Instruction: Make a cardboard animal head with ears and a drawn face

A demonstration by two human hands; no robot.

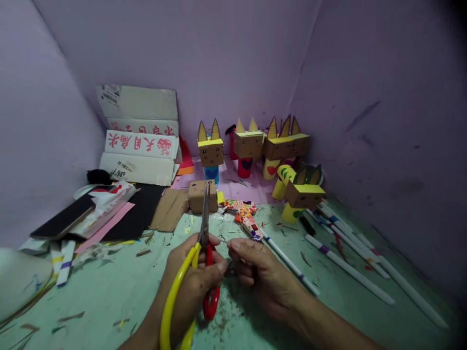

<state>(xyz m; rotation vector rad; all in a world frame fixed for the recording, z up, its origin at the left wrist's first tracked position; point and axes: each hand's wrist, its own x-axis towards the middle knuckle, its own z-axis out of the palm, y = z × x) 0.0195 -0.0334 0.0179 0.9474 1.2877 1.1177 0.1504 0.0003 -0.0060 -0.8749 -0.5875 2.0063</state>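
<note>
My left hand (197,279) is closed around scissors (205,218) with one yellow and one red handle. The blades point up and away from me, nearly together. Close on its right, my right hand (262,272) has its thumb and fingers drawn together in a pinch; whether something small is between them I cannot make out. Just beyond the blades sits a small brown cardboard box (196,197) with dark spots drawn on it. A floral-patterned piece (246,216) lies beyond my right hand, beside a white stick (288,260) with coloured bands.
Box-headed, eared figures stand at the back, including one on a blue tube (211,173) and one on a yellow tube (292,213). White rolled sticks (350,270) lie at right. Folded cardboard (140,150), black sheets (133,214) and a white bowl-like object (22,282) are at left. Scraps litter the green surface.
</note>
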